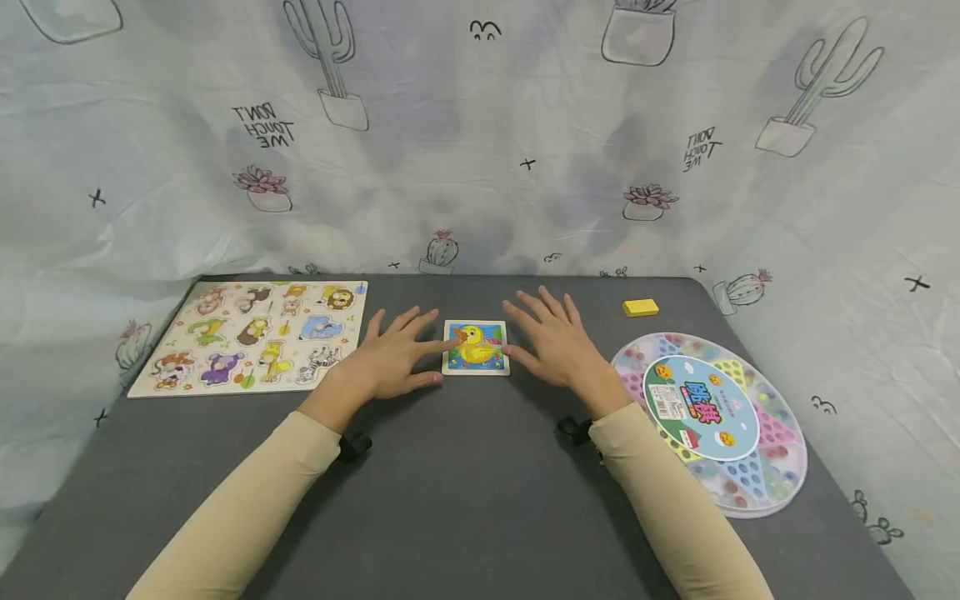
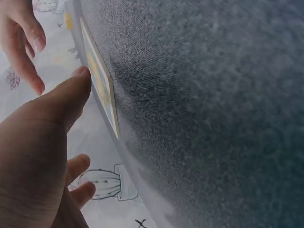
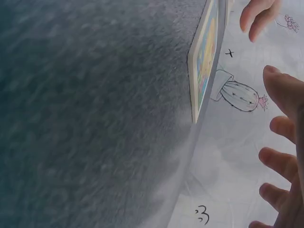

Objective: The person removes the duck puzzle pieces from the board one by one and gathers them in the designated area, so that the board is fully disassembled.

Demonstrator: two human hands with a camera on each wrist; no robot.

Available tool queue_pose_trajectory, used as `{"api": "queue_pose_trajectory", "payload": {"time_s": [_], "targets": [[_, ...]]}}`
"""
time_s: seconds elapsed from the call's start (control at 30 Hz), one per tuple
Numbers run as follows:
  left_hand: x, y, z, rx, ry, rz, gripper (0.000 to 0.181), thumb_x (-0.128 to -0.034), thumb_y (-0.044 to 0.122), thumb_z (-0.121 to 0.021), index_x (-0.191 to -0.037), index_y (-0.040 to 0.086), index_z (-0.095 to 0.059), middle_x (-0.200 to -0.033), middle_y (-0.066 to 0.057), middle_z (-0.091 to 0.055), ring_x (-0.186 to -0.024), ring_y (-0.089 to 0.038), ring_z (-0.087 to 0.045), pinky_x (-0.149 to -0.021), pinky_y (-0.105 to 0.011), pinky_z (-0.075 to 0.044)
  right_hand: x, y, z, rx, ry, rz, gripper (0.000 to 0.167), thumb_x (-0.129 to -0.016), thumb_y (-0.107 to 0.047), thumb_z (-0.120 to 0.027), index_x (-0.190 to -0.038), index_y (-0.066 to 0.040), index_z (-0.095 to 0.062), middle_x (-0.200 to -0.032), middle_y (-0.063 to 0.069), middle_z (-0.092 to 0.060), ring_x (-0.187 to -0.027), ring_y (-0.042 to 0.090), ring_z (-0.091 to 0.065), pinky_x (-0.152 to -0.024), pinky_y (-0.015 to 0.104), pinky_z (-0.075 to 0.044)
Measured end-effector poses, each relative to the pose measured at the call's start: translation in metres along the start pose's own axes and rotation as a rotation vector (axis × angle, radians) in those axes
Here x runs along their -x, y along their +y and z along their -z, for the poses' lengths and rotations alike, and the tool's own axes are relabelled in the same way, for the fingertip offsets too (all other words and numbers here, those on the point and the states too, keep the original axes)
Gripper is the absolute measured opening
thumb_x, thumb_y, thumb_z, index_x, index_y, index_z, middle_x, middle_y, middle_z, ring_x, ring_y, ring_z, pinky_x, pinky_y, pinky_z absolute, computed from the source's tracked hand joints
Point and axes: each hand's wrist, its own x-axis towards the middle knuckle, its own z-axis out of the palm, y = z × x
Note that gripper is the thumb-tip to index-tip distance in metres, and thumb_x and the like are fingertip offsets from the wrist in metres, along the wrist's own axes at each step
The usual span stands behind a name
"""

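A small square duck puzzle (image 1: 476,357) in a pale frame lies flat on the grey table. Over its left side my left hand (image 1: 392,357) is spread, one fingertip overlapping the picture. My right hand (image 1: 551,342) is spread at the puzzle's right edge, its thumb tip over the border. In the left wrist view, the left hand (image 2: 42,123) appears above the puzzle (image 2: 100,80). The right wrist view has the right hand (image 3: 285,137) apart from the puzzle (image 3: 204,61). Neither hand holds anything.
An animal puzzle board (image 1: 255,337) lies at the back left of the table (image 1: 450,500). A yellow block (image 1: 641,308) sits at the back right, and a round board with coloured marbles (image 1: 712,421) lies partly behind my right forearm. A patterned cloth (image 1: 480,133) hangs behind.
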Motion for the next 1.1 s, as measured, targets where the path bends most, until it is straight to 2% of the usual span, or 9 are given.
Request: {"api": "queue_pose_trajectory", "payload": {"time_s": [0.1, 0.33, 0.63, 0.83, 1.1], "targets": [[-0.003, 0.0, -0.002, 0.022, -0.022, 0.008, 0.063, -0.0994, 0.059, -0.059, -0.157, 0.045, -0.04, -0.172, -0.011, -0.018, -0.157, -0.041, -0.017, -0.115, -0.078, -0.009, -0.004, -0.003, -0.003, -0.031, -0.019, 0.009, 0.07, -0.102, -0.05, -0.06, -0.162, -0.024, -0.036, -0.168, 0.008, -0.03, -0.158, 0.037, -0.015, -0.123, 0.066, -0.011], [-0.005, 0.005, -0.004, 0.082, -0.124, 0.048, 0.066, -0.0994, 0.063, -0.056, -0.159, 0.045, -0.035, -0.173, -0.012, -0.013, -0.156, -0.042, -0.016, -0.114, -0.079, -0.009, -0.012, -0.012, -0.009, -0.079, -0.116, 0.026, 0.066, -0.105, -0.052, -0.053, -0.163, -0.027, -0.034, -0.168, 0.005, -0.029, -0.158, 0.036, -0.014, -0.121, 0.07, -0.008], [-0.016, 0.005, -0.007, 0.107, -0.149, 0.032, 0.063, -0.1017, 0.059, -0.054, -0.16, 0.043, -0.034, -0.173, -0.01, -0.01, -0.157, -0.041, -0.015, -0.115, -0.078, -0.013, -0.021, -0.009, -0.006, -0.156, -0.109, 0.064, 0.063, -0.106, -0.048, -0.053, -0.162, -0.025, -0.036, -0.167, 0.008, -0.033, -0.157, 0.038, -0.016, -0.122, 0.068, -0.007], [-0.021, 0.003, -0.009, 0.104, -0.173, 0.023, 0.064, -0.102, 0.061, -0.052, -0.16, 0.045, -0.031, -0.174, -0.008, -0.006, -0.158, -0.04, -0.013, -0.115, -0.076, -0.017, -0.026, -0.009, -0.01, -0.168, -0.114, 0.082, 0.062, -0.107, -0.048, -0.053, -0.161, -0.023, -0.038, -0.166, 0.009, -0.034, -0.156, 0.04, -0.017, -0.121, 0.069, -0.01], [-0.023, 0.002, -0.013, 0.214, -0.149, -0.005, 0.055, -0.1036, 0.054, -0.054, -0.156, 0.043, -0.042, -0.174, -0.01, -0.006, -0.159, -0.038, -0.007, -0.115, -0.076, -0.017, -0.029, -0.01, -0.015, -0.19, -0.141, 0.093, 0.058, -0.108, -0.039, -0.054, -0.16, -0.019, -0.04, -0.165, 0.009, -0.036, -0.155, 0.042, -0.02, -0.12, 0.07, -0.015]]}}
